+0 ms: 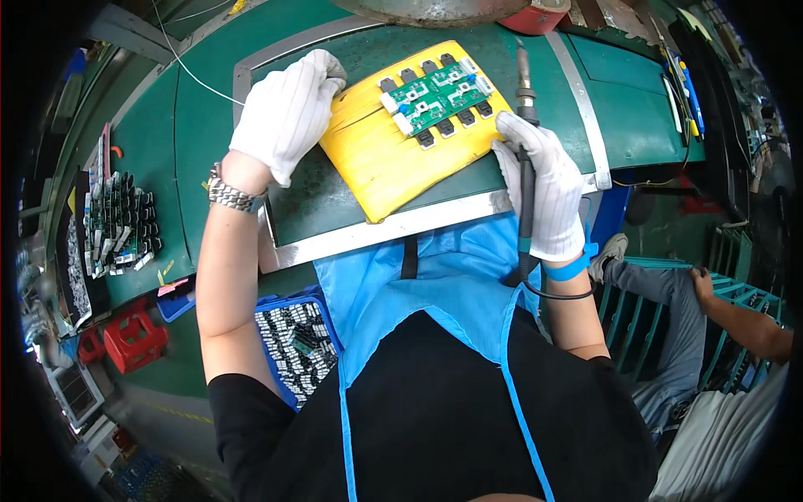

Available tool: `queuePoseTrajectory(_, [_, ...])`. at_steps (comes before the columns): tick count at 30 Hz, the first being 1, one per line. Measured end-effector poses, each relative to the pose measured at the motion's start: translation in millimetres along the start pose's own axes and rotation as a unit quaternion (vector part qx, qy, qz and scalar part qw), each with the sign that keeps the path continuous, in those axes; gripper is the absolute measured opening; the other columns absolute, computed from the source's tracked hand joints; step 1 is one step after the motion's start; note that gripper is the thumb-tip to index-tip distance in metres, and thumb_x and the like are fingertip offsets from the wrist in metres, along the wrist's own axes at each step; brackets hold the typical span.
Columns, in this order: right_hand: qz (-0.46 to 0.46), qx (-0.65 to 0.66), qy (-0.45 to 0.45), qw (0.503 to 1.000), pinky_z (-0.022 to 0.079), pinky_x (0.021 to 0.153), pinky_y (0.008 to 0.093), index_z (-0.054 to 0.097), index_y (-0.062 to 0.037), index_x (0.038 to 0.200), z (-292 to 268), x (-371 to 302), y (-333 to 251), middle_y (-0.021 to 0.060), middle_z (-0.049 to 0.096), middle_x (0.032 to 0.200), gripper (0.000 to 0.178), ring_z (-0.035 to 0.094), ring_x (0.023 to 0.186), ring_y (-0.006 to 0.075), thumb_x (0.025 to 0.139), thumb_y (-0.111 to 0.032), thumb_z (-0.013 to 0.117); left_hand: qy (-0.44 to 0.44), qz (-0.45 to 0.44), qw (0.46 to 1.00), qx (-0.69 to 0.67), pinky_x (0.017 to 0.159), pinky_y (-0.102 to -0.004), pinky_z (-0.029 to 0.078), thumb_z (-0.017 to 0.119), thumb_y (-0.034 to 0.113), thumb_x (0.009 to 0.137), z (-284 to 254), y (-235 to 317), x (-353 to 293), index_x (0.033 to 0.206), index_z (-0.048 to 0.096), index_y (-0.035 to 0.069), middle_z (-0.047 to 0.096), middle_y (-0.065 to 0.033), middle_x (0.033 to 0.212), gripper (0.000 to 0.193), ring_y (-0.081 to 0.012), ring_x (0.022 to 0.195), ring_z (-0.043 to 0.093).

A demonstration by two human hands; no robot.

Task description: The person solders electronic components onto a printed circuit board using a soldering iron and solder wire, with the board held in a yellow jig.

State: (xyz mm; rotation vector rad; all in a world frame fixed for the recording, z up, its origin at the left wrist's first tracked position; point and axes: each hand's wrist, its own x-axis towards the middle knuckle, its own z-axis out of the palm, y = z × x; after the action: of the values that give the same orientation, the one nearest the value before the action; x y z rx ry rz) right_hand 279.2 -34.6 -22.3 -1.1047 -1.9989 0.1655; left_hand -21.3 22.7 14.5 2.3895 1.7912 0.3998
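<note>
A green circuit board [439,94] with white connectors lies on a yellow, tape-like covered board [368,159]. Black, tabbed components stick out along two of its sides. My left hand [288,105], in a white glove, is closed at the yellow board's upper left edge. Its fingertips are curled under, and what they hold is hidden. A thin white wire [180,60] runs from the upper left up to this hand. Gloved in white too, my right hand [544,180] grips a soldering iron [526,163] beside the yellow board's right corner. The iron's tip points away from me, apart from the circuit board.
Circuit boards [121,222] are stacked on the green table [150,142] at the left. A blue bin [294,335] of small white-and-black parts stands by my left arm. Red stools [134,335] are on the floor. A seated person's leg [669,293] shows at the right.
</note>
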Motion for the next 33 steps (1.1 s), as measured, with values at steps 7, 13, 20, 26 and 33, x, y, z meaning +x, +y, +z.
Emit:
queuePoseTrajectory(7, [-0.032,0.046,-0.006,0.998,0.053,0.072,0.0355,0.061,-0.0120,0.121,12.1,10.2,-5.9,0.0138,0.066,0.100,0.046,0.066,0.082,0.0310,0.079,0.007,0.068,-0.009,-0.048,0.995,-0.083,0.075,-0.0350,0.054,0.050,0.015,0.095,-10.0,-19.5,-18.4,0.110,0.060,0.002,0.073,-0.0152,0.094,0.022,-0.0288,0.085,0.071])
queuePoseTrajectory(13, [-0.032,0.079,-0.026,0.996,0.053,0.071,0.0367,0.061,-0.0133,0.121,15.4,8.5,-12.5,0.0149,0.066,0.100,0.047,0.066,0.082,0.0324,0.079,0.004,0.071,-0.060,-0.117,0.963,-0.234,0.079,-0.0301,0.053,0.047,0.012,0.094,-25.0,-19.2,-27.6,0.111,0.058,-0.007,0.073,-0.0162,0.095,0.028,-0.0215,0.086,0.071])
queuePoseTrajectory(20, [-0.025,0.095,-0.049,0.994,0.052,0.072,0.0358,0.060,-0.0140,0.123,13.7,10.6,-14.6,0.0147,0.065,0.100,0.050,0.066,0.083,0.0314,0.078,0.005,0.070,-0.061,-0.186,0.929,-0.315,0.071,-0.0315,0.054,0.050,0.011,0.095,-26.2,8.0,-44.1,0.109,0.056,-0.006,0.070,-0.0169,0.088,0.023,-0.0223,0.075,0.070])
queuePoseTrajectory(26, [-0.055,0.041,0.004,0.998,0.053,0.074,0.0361,0.060,-0.0080,0.120,6.7,9.2,8.4,0.0130,0.067,0.104,0.046,0.066,0.085,0.0317,0.078,0.009,0.065,-0.089,-0.115,0.947,-0.288,0.071,-0.0328,0.054,0.047,0.014,0.097,-29.7,23.8,-65.1,0.111,0.055,-0.001,0.071,-0.0116,0.089,0.023,-0.0204,0.071,0.069])
queuePoseTrajectory(33, [-0.049,0.171,-0.049,0.983,0.052,0.081,0.0407,0.058,-0.0095,0.115,-14.3,-5.0,-22.8,0.0136,0.066,0.101,0.058,0.065,0.090,0.0331,0.065,-0.007,0.087,0.122,0.028,0.990,-0.059,0.079,-0.0351,0.054,0.046,0.017,0.099,27.8,-20.2,12.9,0.128,0.050,-0.001,0.069,-0.0119,0.117,0.034,-0.0253,0.076,0.069])
